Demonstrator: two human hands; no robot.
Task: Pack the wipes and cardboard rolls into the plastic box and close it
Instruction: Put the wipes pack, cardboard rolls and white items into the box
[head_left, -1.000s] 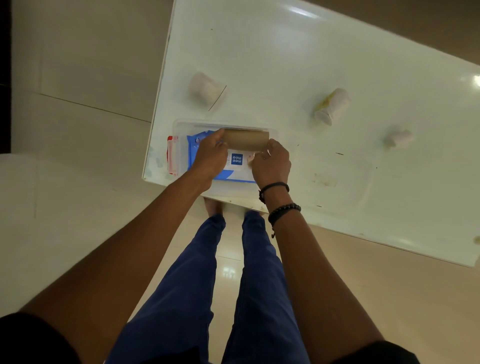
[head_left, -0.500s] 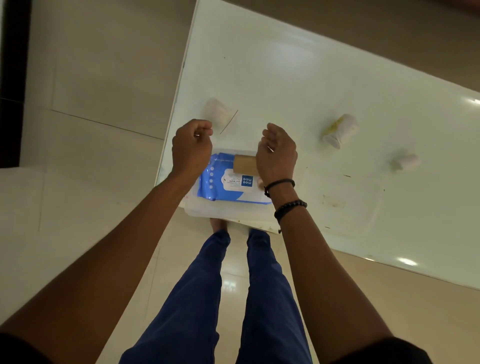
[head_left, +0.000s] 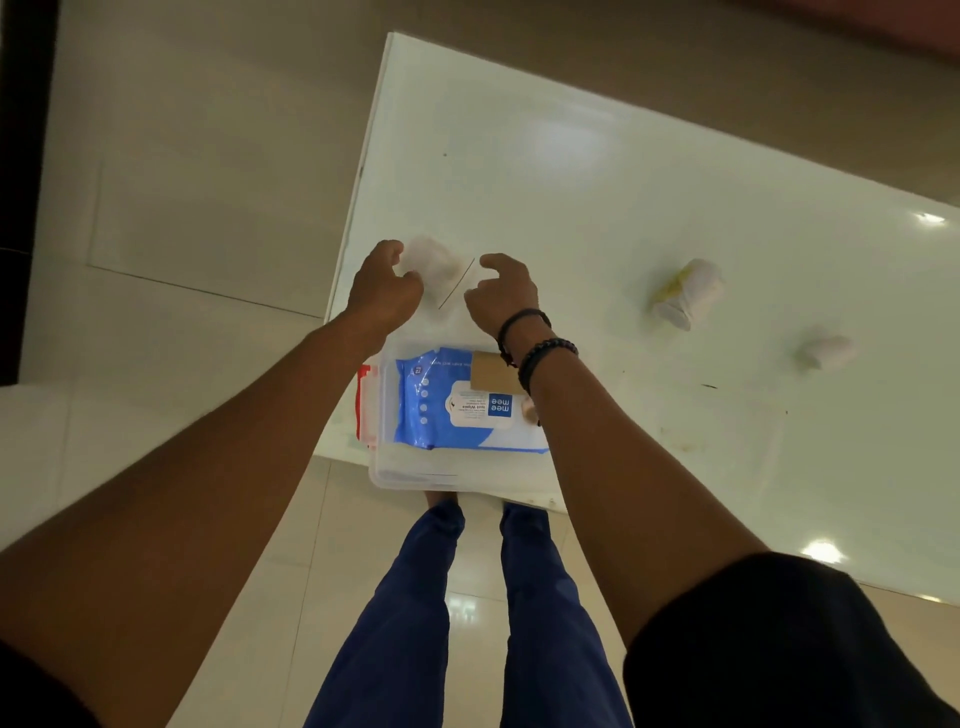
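- Our left hand (head_left: 383, 292) and right hand (head_left: 503, 292) each curl half-spread, pinching nothing we can confirm.
- Wipes pack (head_left: 457, 402) and cardboard roll (head_left: 493, 373) lie in the plastic box (head_left: 415, 475) on the surface (head_left: 649, 208).

Both bare arms stretch forward side by side, the left hand (head_left: 383, 291) curled with fingers (head_left: 397, 252) bent inward, the right hand (head_left: 503, 297) held just beside it with fingers (head_left: 493, 260) hooked and loosely apart, 2 dark bands around its wrist, neither hand visibly gripping anything.
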